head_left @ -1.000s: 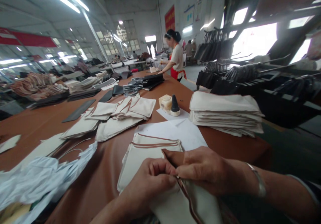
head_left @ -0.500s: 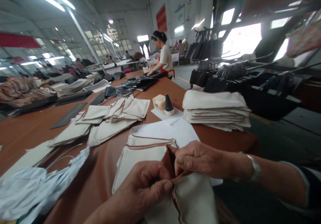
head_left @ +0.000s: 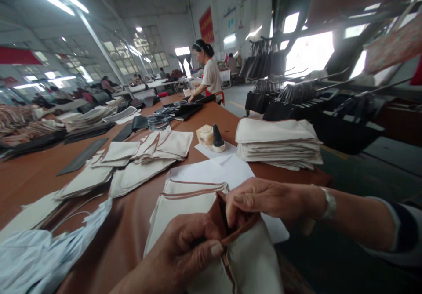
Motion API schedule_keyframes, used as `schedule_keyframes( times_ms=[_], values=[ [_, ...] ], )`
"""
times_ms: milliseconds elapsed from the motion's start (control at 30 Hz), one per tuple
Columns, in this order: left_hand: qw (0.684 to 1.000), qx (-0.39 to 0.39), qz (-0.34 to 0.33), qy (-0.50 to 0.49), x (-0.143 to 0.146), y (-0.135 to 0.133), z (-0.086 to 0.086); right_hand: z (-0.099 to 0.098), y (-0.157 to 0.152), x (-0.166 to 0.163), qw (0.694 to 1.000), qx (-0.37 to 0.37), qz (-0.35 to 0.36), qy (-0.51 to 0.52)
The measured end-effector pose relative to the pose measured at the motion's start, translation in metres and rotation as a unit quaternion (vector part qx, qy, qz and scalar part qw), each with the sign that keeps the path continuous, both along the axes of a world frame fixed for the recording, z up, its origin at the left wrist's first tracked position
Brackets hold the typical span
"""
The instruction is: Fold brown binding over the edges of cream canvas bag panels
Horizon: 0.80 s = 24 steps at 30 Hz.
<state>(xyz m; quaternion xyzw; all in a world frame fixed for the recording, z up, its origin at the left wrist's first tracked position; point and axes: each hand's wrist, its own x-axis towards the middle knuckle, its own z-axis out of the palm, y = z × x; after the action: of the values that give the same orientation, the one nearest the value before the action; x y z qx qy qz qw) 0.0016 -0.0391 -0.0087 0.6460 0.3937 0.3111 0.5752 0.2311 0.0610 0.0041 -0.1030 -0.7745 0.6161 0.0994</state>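
My left hand pinches the bag by its brown edge; my right hand dips inside its open mouth (grip: can't tell).

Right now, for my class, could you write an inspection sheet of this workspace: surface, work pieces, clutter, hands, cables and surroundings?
Surface: brown tabletop, partly covered.
Work pieces: cream pouch with brown edging at the hands; cream stack farther back.
Clutter: crumpled pale cloth at the left.
Hands: left hand pinches the pouch's edge; right hand has fingers at its opening.
Cables: thin pale cord by the cloth; cannot tell whether it's a cable.
Surroundings: co-worker along the table; dark pieces hanging right.
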Motion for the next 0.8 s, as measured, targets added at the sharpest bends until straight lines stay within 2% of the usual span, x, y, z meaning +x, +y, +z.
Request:
schedule_keyframes(
  times_ms=[100,200,300,400,567,700,800],
  values=[
    [0.999,0.032,0.009,0.034,0.002,0.002,0.004,0.009,-0.004,-0.007,0.997,0.081,0.014,-0.011],
    [0.998,0.037,0.031,0.044,0.004,0.003,0.005,0.005,-0.009,-0.015,0.99,0.143,0.021,-0.002],
    [0.995,-0.091,0.033,-0.03,0.0,0.002,-0.001,-0.005,-0.007,-0.016,0.993,0.104,0.02,0.042],
    [0.973,-0.211,0.025,-0.095,-0.006,-0.001,-0.008,-0.011,-0.002,-0.011,0.998,0.05,0.016,0.045],
    [0.97,-0.226,0.017,-0.088,-0.007,-0.001,-0.005,-0.015,0.001,-0.008,0.999,0.041,0.02,0.024],
    [0.969,-0.225,0.071,-0.066,0.004,0.003,0.002,-0.016,-0.002,-0.012,0.999,0.034,0.024,0.032],
    [0.966,-0.231,0.098,-0.058,0.01,0.005,-0.004,-0.018,-0.004,-0.014,0.999,0.018,0.018,0.027]
  ],
)
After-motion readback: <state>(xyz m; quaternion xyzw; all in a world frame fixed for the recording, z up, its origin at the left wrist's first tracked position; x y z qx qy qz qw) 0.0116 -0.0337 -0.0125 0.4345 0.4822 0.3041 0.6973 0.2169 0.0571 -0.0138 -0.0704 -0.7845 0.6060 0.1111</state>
